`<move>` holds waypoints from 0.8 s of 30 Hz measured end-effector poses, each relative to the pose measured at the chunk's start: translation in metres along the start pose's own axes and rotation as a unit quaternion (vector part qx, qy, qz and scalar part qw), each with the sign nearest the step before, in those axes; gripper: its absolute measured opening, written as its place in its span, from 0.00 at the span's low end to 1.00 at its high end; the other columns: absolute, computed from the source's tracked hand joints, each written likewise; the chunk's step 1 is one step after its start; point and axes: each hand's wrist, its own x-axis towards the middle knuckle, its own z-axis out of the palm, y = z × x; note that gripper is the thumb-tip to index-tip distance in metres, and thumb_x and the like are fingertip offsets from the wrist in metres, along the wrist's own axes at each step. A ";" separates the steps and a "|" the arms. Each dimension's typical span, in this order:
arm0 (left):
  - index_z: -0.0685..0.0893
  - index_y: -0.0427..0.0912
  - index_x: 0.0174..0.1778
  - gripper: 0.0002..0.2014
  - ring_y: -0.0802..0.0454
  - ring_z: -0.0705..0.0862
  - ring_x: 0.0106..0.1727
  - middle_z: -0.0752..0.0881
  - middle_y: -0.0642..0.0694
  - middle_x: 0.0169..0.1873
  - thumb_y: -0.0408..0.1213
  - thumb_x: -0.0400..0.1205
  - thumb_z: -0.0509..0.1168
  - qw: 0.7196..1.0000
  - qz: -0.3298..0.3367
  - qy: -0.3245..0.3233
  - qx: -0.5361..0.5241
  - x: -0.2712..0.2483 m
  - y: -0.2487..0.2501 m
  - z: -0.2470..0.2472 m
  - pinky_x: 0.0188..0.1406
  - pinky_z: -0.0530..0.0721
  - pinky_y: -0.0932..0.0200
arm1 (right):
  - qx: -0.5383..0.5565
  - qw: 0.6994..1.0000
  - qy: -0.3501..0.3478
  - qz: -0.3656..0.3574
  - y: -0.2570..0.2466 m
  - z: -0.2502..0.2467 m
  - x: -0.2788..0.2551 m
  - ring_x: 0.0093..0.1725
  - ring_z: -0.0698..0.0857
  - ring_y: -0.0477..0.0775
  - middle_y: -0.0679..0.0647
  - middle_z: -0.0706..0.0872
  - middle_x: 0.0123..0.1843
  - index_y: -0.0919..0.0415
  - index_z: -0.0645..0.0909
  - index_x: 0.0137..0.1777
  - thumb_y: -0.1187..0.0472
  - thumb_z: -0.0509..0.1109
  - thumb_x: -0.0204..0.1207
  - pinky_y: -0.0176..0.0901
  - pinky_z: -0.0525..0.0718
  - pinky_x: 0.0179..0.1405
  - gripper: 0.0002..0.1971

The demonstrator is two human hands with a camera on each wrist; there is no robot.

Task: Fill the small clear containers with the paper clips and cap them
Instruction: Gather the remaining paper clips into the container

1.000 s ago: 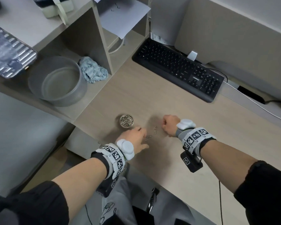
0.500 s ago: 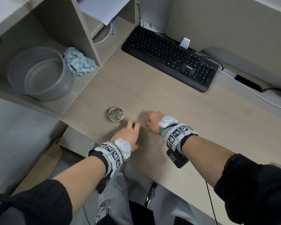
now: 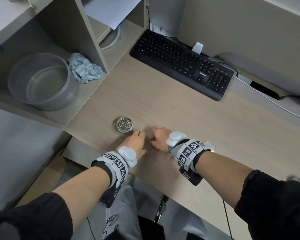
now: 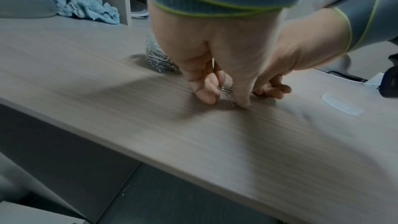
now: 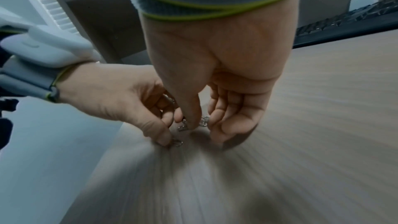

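A small clear container point(image 3: 124, 125), uncapped and filled with silver paper clips, stands on the desk point(image 3: 163, 104) near its left front corner; it also shows in the left wrist view point(image 4: 158, 60). Just right of it my two hands meet over a few loose paper clips point(image 3: 149, 141). My left hand point(image 4: 226, 98) has curled fingers around clips point(image 4: 225, 89), and its thumb presses one clip point(image 4: 238, 104) onto the desk. My right hand point(image 5: 200, 125) pinches clips point(image 5: 204, 120) between thumb and fingers. A clear lid point(image 4: 342, 106) lies flat to the right.
A black keyboard point(image 3: 180, 63) lies at the back of the desk with a cable point(image 3: 267, 99) beside it. On the lower left shelf sit a grey round bowl point(image 3: 42, 82) and a crumpled blue cloth point(image 3: 84, 68). The desk's front edge point(image 4: 150, 152) runs just below my wrists.
My hands have drawn together over the loose clips. The left hand's fingers, stretched out half a second ago, are now curled. The container has not moved.
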 end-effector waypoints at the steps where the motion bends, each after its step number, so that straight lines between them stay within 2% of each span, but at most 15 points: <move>1: 0.72 0.38 0.62 0.21 0.35 0.83 0.58 0.75 0.40 0.61 0.42 0.79 0.72 1.000 -0.003 0.003 0.003 0.001 0.001 0.000 0.54 0.81 0.44 | -0.001 1.000 -0.002 -0.003 0.000 0.001 0.000 0.51 0.86 0.66 0.61 0.85 0.56 0.61 0.75 0.63 0.59 0.65 0.79 0.48 0.80 0.41 0.15; 5: 0.76 0.38 0.61 0.16 0.34 0.84 0.57 0.78 0.39 0.60 0.37 0.80 0.69 1.000 -0.004 0.021 -0.015 0.010 -0.003 0.000 0.55 0.82 0.43 | -0.003 1.000 -0.017 -0.008 -0.005 -0.001 -0.002 0.53 0.86 0.66 0.63 0.86 0.57 0.64 0.77 0.64 0.64 0.64 0.79 0.45 0.77 0.41 0.14; 11: 0.81 0.37 0.58 0.11 0.34 0.84 0.56 0.81 0.39 0.57 0.33 0.80 0.65 1.000 -0.002 0.015 0.011 0.013 0.004 -0.004 0.50 0.83 0.47 | 0.014 0.999 -0.033 -0.005 -0.007 -0.003 -0.007 0.50 0.86 0.66 0.60 0.87 0.55 0.59 0.79 0.56 0.63 0.64 0.78 0.51 0.86 0.47 0.09; 16: 0.84 0.39 0.56 0.10 0.36 0.86 0.53 0.82 0.39 0.55 0.32 0.79 0.65 0.999 0.004 -0.003 0.037 0.016 0.006 -0.004 0.46 0.83 0.50 | 0.010 0.999 -0.034 -0.022 -0.006 -0.007 -0.015 0.44 0.82 0.64 0.56 0.81 0.46 0.51 0.72 0.46 0.65 0.63 0.79 0.47 0.77 0.39 0.07; 21: 0.85 0.40 0.55 0.10 0.37 0.87 0.53 0.83 0.40 0.56 0.33 0.79 0.65 0.999 0.004 -0.019 0.049 0.017 0.007 -0.006 0.49 0.86 0.49 | 0.016 0.999 -0.033 -0.008 0.001 -0.007 -0.018 0.40 0.78 0.61 0.48 0.74 0.36 0.48 0.63 0.34 0.64 0.63 0.78 0.43 0.69 0.29 0.16; 24: 0.83 0.39 0.57 0.10 0.36 0.86 0.55 0.81 0.40 0.58 0.35 0.80 0.65 0.998 0.011 -0.019 0.059 0.016 0.008 -0.006 0.49 0.85 0.47 | 0.019 0.999 -0.032 -0.002 0.004 -0.005 -0.016 0.42 0.81 0.64 0.55 0.79 0.44 0.49 0.66 0.44 0.62 0.62 0.78 0.48 0.78 0.37 0.09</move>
